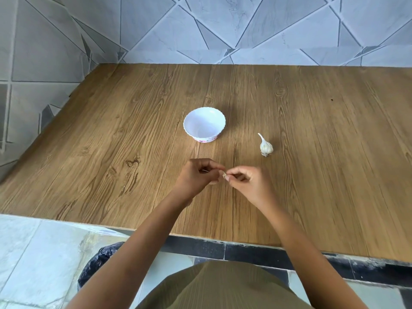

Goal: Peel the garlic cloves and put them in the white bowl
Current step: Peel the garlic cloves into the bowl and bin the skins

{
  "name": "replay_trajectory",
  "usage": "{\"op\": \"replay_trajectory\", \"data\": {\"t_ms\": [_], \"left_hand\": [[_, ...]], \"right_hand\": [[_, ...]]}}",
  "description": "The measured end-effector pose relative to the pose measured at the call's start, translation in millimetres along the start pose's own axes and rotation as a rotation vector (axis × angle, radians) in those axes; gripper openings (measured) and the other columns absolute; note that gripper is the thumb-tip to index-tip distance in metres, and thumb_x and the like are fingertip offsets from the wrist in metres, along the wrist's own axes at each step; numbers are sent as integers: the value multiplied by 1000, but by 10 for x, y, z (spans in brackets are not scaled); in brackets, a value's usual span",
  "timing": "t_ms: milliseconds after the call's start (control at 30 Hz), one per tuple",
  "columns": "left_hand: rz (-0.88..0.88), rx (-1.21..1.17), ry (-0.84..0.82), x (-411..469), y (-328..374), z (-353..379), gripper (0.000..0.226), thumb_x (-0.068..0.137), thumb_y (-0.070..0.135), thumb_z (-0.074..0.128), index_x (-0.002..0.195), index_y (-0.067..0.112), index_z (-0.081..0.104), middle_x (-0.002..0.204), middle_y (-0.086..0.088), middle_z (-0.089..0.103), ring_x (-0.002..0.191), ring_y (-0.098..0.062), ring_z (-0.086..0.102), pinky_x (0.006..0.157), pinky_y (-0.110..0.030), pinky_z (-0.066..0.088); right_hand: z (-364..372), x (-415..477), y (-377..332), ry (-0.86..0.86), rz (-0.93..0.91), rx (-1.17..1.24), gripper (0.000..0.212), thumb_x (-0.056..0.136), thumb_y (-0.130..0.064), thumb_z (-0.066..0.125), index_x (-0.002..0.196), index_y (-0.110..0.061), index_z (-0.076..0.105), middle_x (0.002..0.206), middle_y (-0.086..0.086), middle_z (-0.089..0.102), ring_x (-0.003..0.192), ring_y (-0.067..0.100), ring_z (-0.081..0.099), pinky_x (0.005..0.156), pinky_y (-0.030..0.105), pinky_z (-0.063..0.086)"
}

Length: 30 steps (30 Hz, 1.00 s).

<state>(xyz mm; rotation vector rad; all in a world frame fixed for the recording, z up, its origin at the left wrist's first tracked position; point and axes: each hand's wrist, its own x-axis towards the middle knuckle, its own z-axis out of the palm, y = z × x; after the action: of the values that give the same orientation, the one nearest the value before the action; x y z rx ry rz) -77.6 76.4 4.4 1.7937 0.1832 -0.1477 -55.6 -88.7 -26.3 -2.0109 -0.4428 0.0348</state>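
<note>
A small garlic clove is pinched between the fingertips of both hands above the wooden counter. My left hand holds it from the left and my right hand from the right, fingers curled; most of the clove is hidden. The white bowl with a scalloped rim and a pink pattern at its base stands beyond the hands, with nothing inside it. A garlic bulb with its stem pointing away lies to the bowl's right.
The wooden counter meets grey tiled walls at the back and left. Its front edge runs below my forearms. A black bin bag sits on the floor at the lower left.
</note>
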Motion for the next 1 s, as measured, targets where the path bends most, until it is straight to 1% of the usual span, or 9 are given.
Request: {"op": "replay_trajectory", "data": {"t_ms": [67, 100, 200, 367, 467, 567, 767, 900, 1000], "left_hand": [[-15, -51, -15, -2, 15, 18, 9, 85, 1, 66, 90, 6, 71, 79, -9, 69, 71, -13, 65, 70, -22, 56], [-20, -67, -19, 3, 16, 22, 8, 84, 1, 67, 90, 5, 71, 80, -9, 69, 72, -13, 66, 71, -23, 57], [-32, -72, 2, 19, 13, 21, 8, 81, 2, 70, 89, 4, 70, 77, -8, 69, 72, -17, 66, 73, -28, 58], [-54, -55, 9, 12, 5, 25, 6, 80, 1, 71, 86, 3, 69, 72, -8, 68, 71, -23, 64, 73, -33, 57], [-90, -95, 24, -8, -5, 45, 4, 81, 1, 70, 84, 4, 69, 71, -7, 68, 69, -19, 64, 68, -27, 56], [-108, -118, 57, -34, -5, 75, 3, 82, 0, 69, 84, 3, 68, 71, -7, 68, 62, -11, 63, 60, -18, 53], [-116, -96, 53, -62, -18, 95, 2, 82, 1, 69, 83, 3, 69, 74, -10, 69, 65, -13, 64, 64, -21, 54], [-135, -131, 48, -90, -6, 109, 3, 83, 1, 68, 85, 0, 68, 73, -8, 67, 60, -7, 63, 58, -15, 51], [-164, -166, 49, -96, -7, 104, 2, 83, 2, 68, 85, 2, 68, 72, -5, 68, 61, -6, 64, 59, -15, 51]], "right_hand": [[13, -1, 2, 3, -33, -21, 10, 80, -7, 72, 90, -8, 75, 76, -13, 67, 67, -7, 60, 61, 5, 42], [22, -3, 5, -1, -48, -33, 9, 80, -7, 72, 89, -8, 75, 76, -12, 67, 66, -8, 60, 60, 4, 41], [20, -5, 2, -30, -53, -40, 9, 80, -8, 72, 89, -9, 75, 78, -9, 69, 68, -9, 61, 61, 4, 42], [-11, 3, -5, -94, 20, 56, 9, 81, -4, 70, 85, -10, 75, 73, -16, 66, 66, -3, 63, 63, 10, 47], [-7, -7, -7, -102, 34, 82, 9, 81, -4, 70, 84, -12, 74, 73, -16, 66, 66, 1, 65, 64, 14, 50], [-6, -21, -17, -116, 57, 97, 9, 81, -5, 70, 85, -11, 74, 71, -17, 66, 64, -2, 64, 63, 14, 50], [1, -46, -38, -103, 41, 14, 6, 81, -6, 70, 80, -11, 74, 64, -18, 62, 56, -3, 60, 55, 11, 45], [13, -55, -43, -70, 30, 1, 5, 79, -6, 71, 76, -10, 73, 62, -13, 63, 54, 3, 60, 54, 21, 50], [4, -57, -46, -73, 19, 14, 7, 79, -5, 70, 74, -9, 71, 61, -16, 61, 55, 0, 59, 54, 15, 47]]}}
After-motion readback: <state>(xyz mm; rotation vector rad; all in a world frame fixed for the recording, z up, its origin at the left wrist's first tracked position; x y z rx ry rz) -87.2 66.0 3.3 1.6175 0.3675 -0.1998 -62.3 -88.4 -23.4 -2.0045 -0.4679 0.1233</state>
